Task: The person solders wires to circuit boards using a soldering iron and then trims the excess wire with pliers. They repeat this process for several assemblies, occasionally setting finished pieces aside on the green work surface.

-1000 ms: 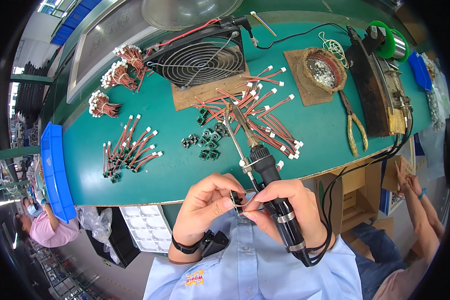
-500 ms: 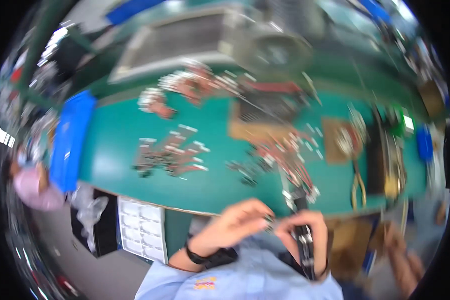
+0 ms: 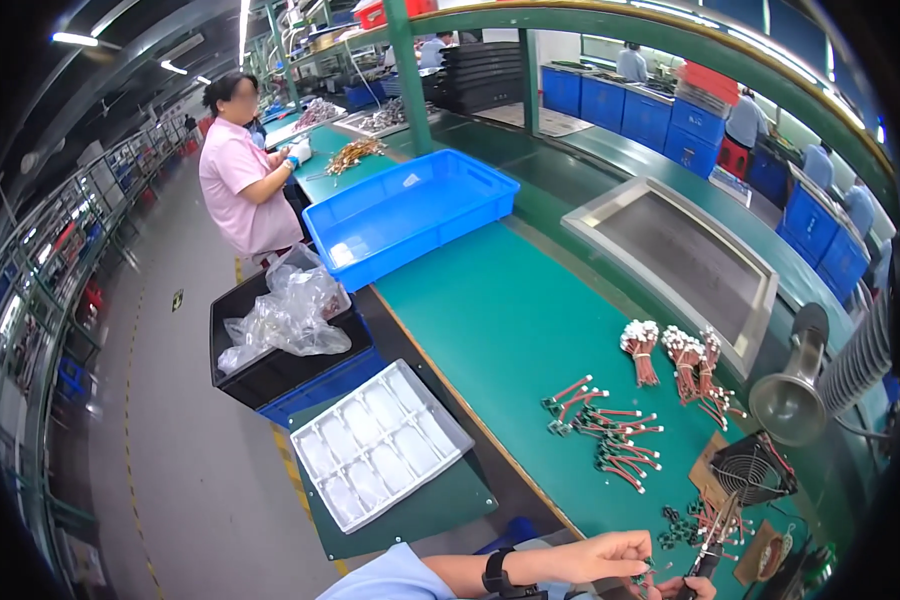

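My left hand (image 3: 610,556) is at the lower right, a dark band on its wrist. Its fingers are pinched together on a small green piece (image 3: 647,566), perhaps a little circuit board. Close to its right, my right hand (image 3: 698,588) is partly cut off by the lower edge. It is closed around a black-handled tool (image 3: 708,562) with a slim metal end; its exact kind is unclear. Just beyond the hands lie green boards (image 3: 678,525) and red wires. Farther left, several red-wired leads (image 3: 625,440) with white connectors and green ends are spread on the green bench (image 3: 480,310).
Bundled leads (image 3: 642,350) lie farther back, and a black fan (image 3: 753,472) is beyond the tool. A fume funnel (image 3: 790,405) hangs at right. A blue bin (image 3: 410,215) rests across the bench. A white tray (image 3: 380,445) is beside it; a person in pink (image 3: 242,185) stands far left.
The view has swung left, bringing the aisle, bin and tray into sight; my hands now appear at the lower right. The right hand keeps the black-handled tool.
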Tool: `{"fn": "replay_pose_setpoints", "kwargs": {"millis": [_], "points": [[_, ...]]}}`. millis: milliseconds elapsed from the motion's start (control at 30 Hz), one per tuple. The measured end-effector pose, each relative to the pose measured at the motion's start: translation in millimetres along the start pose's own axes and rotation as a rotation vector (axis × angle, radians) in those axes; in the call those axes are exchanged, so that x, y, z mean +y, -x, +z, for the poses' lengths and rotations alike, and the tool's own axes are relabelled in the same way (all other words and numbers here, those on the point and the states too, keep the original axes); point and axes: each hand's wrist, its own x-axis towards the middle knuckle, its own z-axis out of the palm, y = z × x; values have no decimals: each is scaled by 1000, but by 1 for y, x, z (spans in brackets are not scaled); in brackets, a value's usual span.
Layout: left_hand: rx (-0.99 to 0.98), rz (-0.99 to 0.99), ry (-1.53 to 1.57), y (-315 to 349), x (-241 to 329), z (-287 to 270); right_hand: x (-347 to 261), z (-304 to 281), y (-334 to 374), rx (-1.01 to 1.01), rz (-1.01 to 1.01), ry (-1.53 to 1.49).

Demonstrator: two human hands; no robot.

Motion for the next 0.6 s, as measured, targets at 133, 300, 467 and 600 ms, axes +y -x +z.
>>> {"fn": "replay_pose_setpoints", "kwargs": {"millis": [133,300,467,600], "points": [[68,79,1,12,13,-18,6,8,-6,31,-124,119],[159,175,-25,19,8,-46,23,27,-6,156,-314,310],[327,155,-84,31,24,-45,47,40,-3,303,-375,475],[330,120,-232,34,26,-49,58,47,5,408,-402,628]]}}
